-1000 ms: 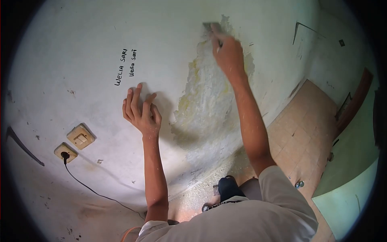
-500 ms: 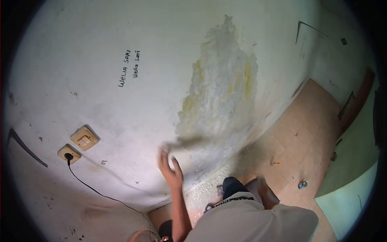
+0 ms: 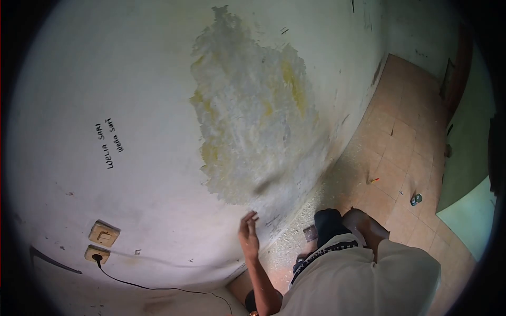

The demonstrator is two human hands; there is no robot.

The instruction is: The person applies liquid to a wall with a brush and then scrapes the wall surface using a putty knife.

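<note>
My left hand (image 3: 249, 233) is raised against the white wall (image 3: 153, 195), at the lower edge of a bare grey patch (image 3: 247, 121) with yellow streaks where the paint has come off. Its fingers are bent together, with a small dark shape at the fingertips that I cannot make out. A blurred dark shadow (image 3: 268, 183) falls on the patch above the fingers. My right hand does not show. Below lie my light shirt (image 3: 363, 279) and a bent leg in dark cloth (image 3: 331, 224).
Pale flakes (image 3: 300, 221) litter the floor along the wall. A plugged socket (image 3: 96, 256) with a black cord (image 3: 153, 287) sits below a switch (image 3: 104, 234). On the tiles (image 3: 406, 131) lie a small red-tipped item (image 3: 374, 180) and a round can-like object (image 3: 416, 199).
The camera view has swung, so the wall patch appears further left. My left hand has moved lower and rightward along the patch's edge, its fingers now closer together.
</note>
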